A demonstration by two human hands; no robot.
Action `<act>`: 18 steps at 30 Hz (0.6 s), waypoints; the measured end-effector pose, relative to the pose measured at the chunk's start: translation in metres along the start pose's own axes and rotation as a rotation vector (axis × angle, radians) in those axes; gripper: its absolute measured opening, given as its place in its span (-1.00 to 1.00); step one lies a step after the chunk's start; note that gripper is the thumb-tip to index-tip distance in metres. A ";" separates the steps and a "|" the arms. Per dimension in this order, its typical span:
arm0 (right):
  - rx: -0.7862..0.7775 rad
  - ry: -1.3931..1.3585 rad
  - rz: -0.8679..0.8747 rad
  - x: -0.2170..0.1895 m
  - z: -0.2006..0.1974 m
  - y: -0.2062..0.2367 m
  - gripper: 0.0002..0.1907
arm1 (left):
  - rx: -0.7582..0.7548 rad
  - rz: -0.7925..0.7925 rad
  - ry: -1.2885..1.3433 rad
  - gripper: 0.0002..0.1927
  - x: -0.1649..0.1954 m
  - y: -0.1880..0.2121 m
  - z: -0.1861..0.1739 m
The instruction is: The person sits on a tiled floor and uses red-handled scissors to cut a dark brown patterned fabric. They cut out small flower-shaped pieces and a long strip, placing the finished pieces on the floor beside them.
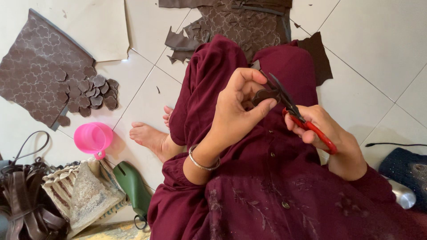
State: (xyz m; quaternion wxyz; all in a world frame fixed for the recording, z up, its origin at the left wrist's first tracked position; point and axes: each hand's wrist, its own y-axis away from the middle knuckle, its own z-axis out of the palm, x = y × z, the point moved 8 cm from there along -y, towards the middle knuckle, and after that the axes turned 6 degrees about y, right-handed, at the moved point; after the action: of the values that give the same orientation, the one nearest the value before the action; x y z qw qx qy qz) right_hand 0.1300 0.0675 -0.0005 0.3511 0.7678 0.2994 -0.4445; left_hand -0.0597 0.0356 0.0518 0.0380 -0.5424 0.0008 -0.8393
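My left hand [238,106] pinches a small brown leather piece [263,95] between thumb and fingers, held over my maroon-clothed lap. My right hand [327,133] grips red-handled scissors [296,113], whose dark blades reach up to the edge of that piece. A silver bangle [202,163] circles my left wrist. My bare foot [149,135] rests on the white tiled floor to the left.
A patterned brown leather sheet [38,73] lies at left with a heap of cut flower shapes [95,91]. More leather and scraps [240,22] lie beyond my knees. A pink cup [92,138], a green shoe form [133,186], brown straps [22,200] and a dark pouch [407,166] surround me.
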 end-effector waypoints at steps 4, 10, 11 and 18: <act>-0.010 0.043 -0.030 0.006 -0.005 0.002 -0.08 | 0.005 -0.007 -0.033 -0.61 0.000 -0.002 -0.002; 0.118 0.065 0.079 0.026 -0.016 0.007 -0.11 | 0.060 0.035 -0.037 -0.60 -0.008 -0.002 -0.016; 0.159 0.007 0.066 0.027 -0.019 0.006 -0.11 | 0.075 0.067 -0.038 -0.58 -0.010 -0.003 -0.019; 0.330 -0.040 0.235 0.057 -0.034 -0.001 -0.30 | 0.297 -0.057 0.413 -0.75 -0.074 -0.034 -0.069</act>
State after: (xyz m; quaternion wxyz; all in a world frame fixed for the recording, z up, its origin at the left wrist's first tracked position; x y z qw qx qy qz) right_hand 0.1694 0.1045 -0.0394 0.2757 0.8357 0.1237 -0.4586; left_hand -0.0943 0.0712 -0.0424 0.0925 -0.3479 -0.1302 -0.9238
